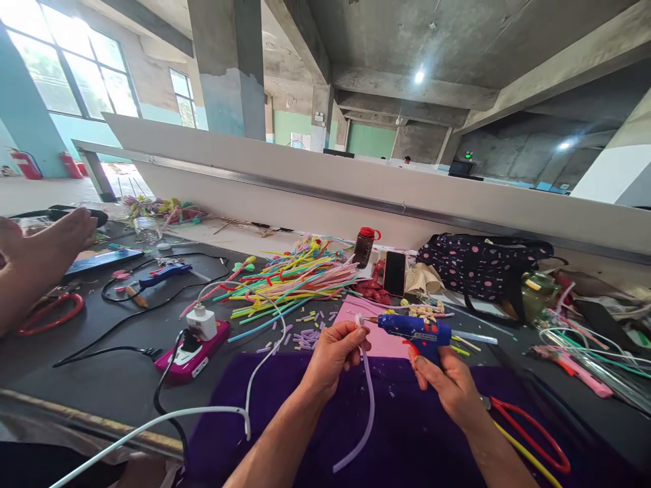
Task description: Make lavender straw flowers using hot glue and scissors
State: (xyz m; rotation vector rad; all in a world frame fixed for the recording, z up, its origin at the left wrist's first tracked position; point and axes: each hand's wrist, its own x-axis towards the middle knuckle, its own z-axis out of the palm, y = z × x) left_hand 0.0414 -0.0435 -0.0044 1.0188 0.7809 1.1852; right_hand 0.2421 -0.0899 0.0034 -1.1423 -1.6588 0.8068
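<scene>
So the left hand (333, 356) is pinching the top of a thin, bendy lilac stem (369, 400) between thumb and fingers, right by its little pale tip (359, 318). Probably held that close so the end doesn't wobble, while the loose length just curves down over the deep purple cloth (407, 440). The right hand (450, 383) is wrapped around the handle of a blue plastic glue gun (414, 329), fingers by the orange-red trigger (can't tell if it's squeezed). The gun lies nearly level, nozzle aimed left at that tip, touching or just beside it, hard to say. Pointing it sideways seems handy: both hands meet right in front of the wearer.

Chopped lilac bits (308, 339) sit near the left hand, I'd guess for easy reach, with a heap of multicoloured stems (289, 281) behind. The magenta power strip (203, 352) is off left, maybe to keep cords out of the way, and red-handled scissors (534, 430) lie by the right forearm.

The tabletop (127, 366) is dark grey and pretty cluttered, with a long white partition (325, 173) behind it. Another person's hand (55, 247) shows at far left. Beyond that: bare concrete ceiling (386, 41), big windows (71, 61), red fire extinguishers (25, 164).
</scene>
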